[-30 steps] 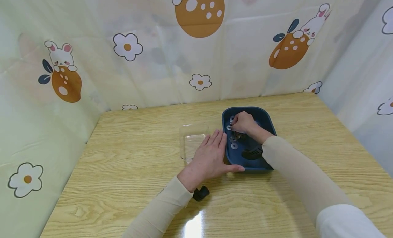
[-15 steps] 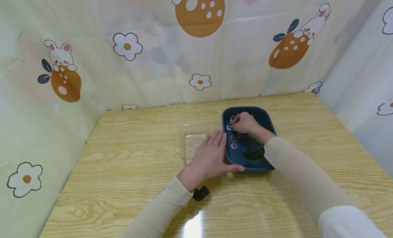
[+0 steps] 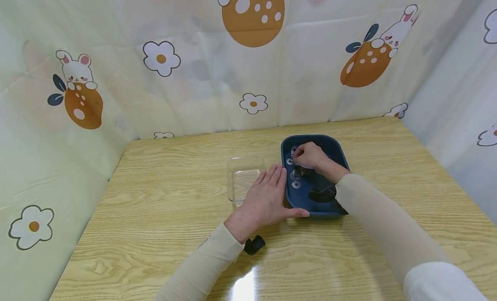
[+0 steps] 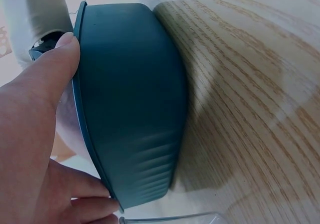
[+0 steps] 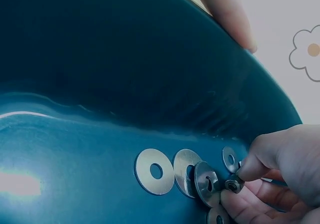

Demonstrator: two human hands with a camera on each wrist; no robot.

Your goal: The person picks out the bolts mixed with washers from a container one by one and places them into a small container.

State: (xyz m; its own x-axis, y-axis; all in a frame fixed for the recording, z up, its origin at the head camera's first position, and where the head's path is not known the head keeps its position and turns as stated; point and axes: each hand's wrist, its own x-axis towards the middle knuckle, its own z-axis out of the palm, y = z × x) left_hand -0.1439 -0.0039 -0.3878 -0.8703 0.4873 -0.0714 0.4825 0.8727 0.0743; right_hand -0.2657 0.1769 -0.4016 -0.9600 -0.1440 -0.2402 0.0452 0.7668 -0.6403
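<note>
In the head view a dark blue tray (image 3: 304,202) rests on the table. My left hand (image 3: 268,199) lies along its left side, fingers straight and thumb stretched over the front rim. The left wrist view shows the thumb on the rim of the tray (image 4: 130,94). Inside the tray, my right hand (image 3: 310,156) pinches a small metal fastener (image 5: 234,184) with a round recessed end between thumb and fingers; the rest of it is hidden. Close beside those fingertips are several flat metal washers (image 5: 145,171), some overlapping. One washer (image 3: 296,185) lies nearer the front of the tray.
A clear plastic box (image 3: 231,180) stands left of the tray, just past the left fingers. A small black object (image 3: 255,245) sits on the wooden table (image 3: 163,197) beside the left wrist. Patterned curtains (image 3: 202,76) hang behind the table and at both sides.
My right forearm has drifted very slightly rightward, with its fingers still pinching at the same spot in the tray. The left hand and the tray have not moved.
</note>
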